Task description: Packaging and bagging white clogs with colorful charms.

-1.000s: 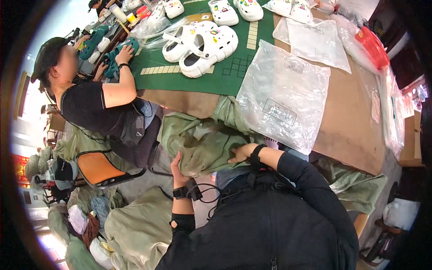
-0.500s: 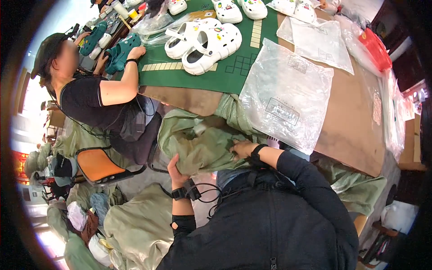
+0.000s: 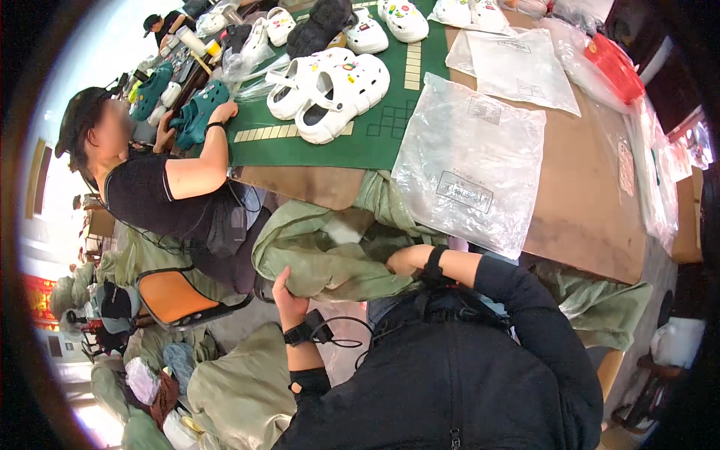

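Observation:
A pale green woven sack (image 3: 311,274) sits in front of me by the table edge, its mouth gaping upward. My left hand (image 3: 290,300) grips its left outer side, thumb pointing up and the other fingers mostly hidden by the fabric. My right hand (image 3: 409,259) reaches into the mouth from the right, so its fingertips are out of sight. Something whitish (image 3: 346,227) shows inside the sack, too unclear to name. Just above, a pair of white clogs (image 3: 330,94) with colourful charms stands on a green mat (image 3: 337,154).
A clear plastic bag (image 3: 469,169) lies on the brown tabletop (image 3: 577,187), overhanging its front edge. At left a person (image 3: 165,172) handles teal clogs (image 3: 199,112), beside an orange chair (image 3: 176,296). Large green sacks (image 3: 240,382) lie on the floor at lower left.
My right hand has gone from resting on the sack's fabric to inside its mouth, which gapes wider. Black fluffy footwear has come into view behind the white clogs as my view shifted.

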The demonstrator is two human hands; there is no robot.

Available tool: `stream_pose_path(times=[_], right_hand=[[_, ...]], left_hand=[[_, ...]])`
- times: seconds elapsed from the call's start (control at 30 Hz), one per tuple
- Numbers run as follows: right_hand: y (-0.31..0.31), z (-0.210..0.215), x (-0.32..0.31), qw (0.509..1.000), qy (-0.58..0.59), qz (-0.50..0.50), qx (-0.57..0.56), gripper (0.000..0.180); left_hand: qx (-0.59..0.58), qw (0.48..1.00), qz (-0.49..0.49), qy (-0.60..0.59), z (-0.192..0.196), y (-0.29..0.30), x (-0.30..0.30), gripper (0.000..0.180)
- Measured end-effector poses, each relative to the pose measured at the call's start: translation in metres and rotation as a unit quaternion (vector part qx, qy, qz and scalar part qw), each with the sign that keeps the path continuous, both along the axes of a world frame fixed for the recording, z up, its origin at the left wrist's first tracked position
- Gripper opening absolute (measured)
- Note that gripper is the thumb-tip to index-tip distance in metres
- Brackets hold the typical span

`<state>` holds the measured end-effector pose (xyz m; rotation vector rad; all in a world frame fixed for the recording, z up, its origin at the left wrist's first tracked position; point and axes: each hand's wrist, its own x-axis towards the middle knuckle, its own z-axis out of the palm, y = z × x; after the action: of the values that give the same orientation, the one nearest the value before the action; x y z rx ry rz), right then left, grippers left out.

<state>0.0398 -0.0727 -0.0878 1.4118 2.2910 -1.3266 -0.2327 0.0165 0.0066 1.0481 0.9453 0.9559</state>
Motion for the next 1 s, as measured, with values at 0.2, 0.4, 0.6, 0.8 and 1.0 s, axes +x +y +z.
stream_pose_path(times=[0.2,0.4,0.6,0.8,1.0], right_hand=[[-0.014,0.010,0.004,0.994,-0.007,0.020,-0.109,0.039],[-0.017,0.069,0.000,0.982,0.016,-0.114,0.151,0.031],[0.008,0.120,-0.002,0.859,0.048,-0.210,0.464,0.035],[0.021,0.110,0.023,0.809,-0.158,-0.355,0.442,0.049],[0.036,0.102,0.025,0.815,-0.193,-0.332,0.434,0.056]], left_hand=[[-0.232,0.969,0.074,-0.027,-0.002,0.019,-0.004,0.034],[-0.233,0.951,0.202,0.002,-0.030,0.025,-0.014,0.057],[0.045,0.895,0.257,0.362,-0.027,0.026,-0.013,0.079],[0.456,0.546,0.115,0.693,0.030,0.027,0.046,0.062],[0.447,0.762,-0.067,0.464,0.015,0.041,0.100,0.055]])
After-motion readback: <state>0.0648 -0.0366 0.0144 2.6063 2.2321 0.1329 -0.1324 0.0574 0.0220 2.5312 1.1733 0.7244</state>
